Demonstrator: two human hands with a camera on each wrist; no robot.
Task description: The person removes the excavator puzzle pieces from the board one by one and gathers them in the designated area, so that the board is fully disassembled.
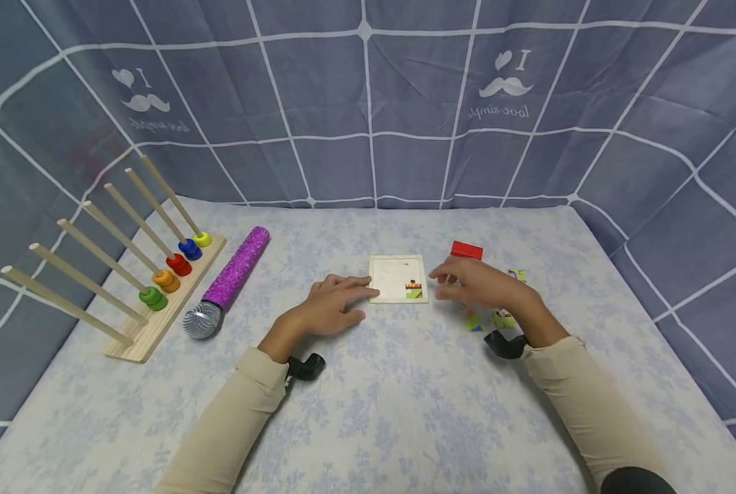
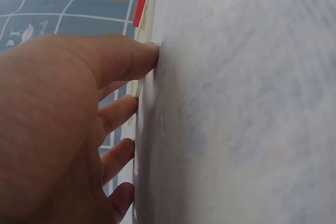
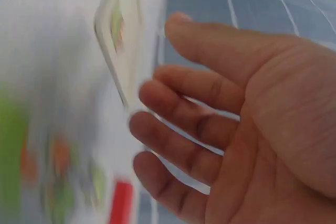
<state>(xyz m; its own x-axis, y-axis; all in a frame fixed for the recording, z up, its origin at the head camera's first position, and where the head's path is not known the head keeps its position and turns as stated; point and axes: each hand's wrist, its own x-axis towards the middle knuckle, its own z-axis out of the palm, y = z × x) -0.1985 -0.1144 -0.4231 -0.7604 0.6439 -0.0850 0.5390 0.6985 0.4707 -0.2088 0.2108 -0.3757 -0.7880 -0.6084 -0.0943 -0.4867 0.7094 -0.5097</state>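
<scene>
A square, pale puzzle tray (image 1: pixel 388 280) lies on the table, with a few coloured pieces (image 1: pixel 413 289) set in its lower right corner. My left hand (image 1: pixel 334 307) rests at the tray's left edge, index fingertip on the frame and the other fingers spread. In the left wrist view, its thumb (image 2: pixel 128 56) presses on the tablecloth. Just right of the tray hovers my right hand (image 1: pixel 479 283), its fingers loosely bent and nothing held, as the right wrist view confirms. Loose puzzle pieces (image 1: pixel 502 319) lie beneath and beyond that hand, partly hidden by it.
A red block (image 1: pixel 467 250) sits behind my right hand. On the left stand a wooden peg rack (image 1: pixel 179 302) with coloured rings and a microphone (image 1: pixel 237 271) with a glittery purple handle. A grey-blue checked curtain (image 1: pixel 331 89) hangs behind the table.
</scene>
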